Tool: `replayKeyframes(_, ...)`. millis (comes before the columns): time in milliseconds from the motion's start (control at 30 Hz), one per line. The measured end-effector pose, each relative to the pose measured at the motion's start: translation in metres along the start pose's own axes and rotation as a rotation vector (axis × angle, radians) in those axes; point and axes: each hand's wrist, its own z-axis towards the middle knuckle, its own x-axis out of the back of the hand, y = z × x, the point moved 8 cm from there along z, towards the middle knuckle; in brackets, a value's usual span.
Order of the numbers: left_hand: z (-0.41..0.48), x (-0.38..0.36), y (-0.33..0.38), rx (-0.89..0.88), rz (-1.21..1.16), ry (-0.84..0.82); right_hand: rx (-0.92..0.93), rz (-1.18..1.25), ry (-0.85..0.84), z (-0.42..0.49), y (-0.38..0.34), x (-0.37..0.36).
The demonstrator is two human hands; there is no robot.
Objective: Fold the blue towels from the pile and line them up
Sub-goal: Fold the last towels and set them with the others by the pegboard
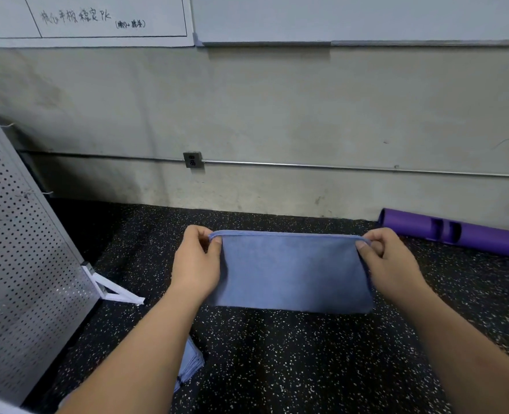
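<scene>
A blue towel [292,271], folded double, hangs in the air in front of me above the speckled black floor. My left hand [198,261] pinches its upper left corner and my right hand [389,261] pinches its upper right corner, so the top edge is stretched straight between them. Low at the left, mostly hidden behind my left forearm, lies a stack of blue towels [192,364] on the floor.
A perforated metal panel [23,249] on a white foot leans at the left. A purple tube [456,231] lies by the wall at the right. The grey wall [277,115] with a socket and conduit runs straight ahead, whiteboards above it.
</scene>
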Motion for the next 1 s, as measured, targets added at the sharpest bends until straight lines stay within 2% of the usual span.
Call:
replayKeyframes(133,-0.005,-0.006,0.007,-0.010,-0.085,0.008,-0.014,0.138,-0.006,-0.002,0.002,-0.007)
replayKeyframes(267,-0.011,-0.005,0.016,-0.030,-0.107,0.070,-0.006,0.246,0.112,-0.005,-0.002,-0.006)
replayKeyframes(500,-0.024,0.010,0.037,-0.094,-0.134,0.248,0.107,0.130,0.264,-0.018,-0.031,0.004)
replayKeyframes(633,-0.023,0.013,0.038,-0.093,-0.131,0.275,0.110,0.188,0.368,-0.019,-0.031,0.015)
replayKeyframes(767,-0.022,0.010,0.030,-0.064,-0.129,0.251,-0.095,0.434,0.208,-0.009,-0.004,-0.008)
replayKeyframes(833,-0.020,0.011,0.024,-0.036,-0.098,0.252,-0.174,0.412,0.134,-0.007,0.007,-0.017)
replayKeyframes(1000,-0.022,0.007,0.028,-0.062,0.010,0.198,-0.040,0.064,0.201,-0.012,-0.007,-0.005)
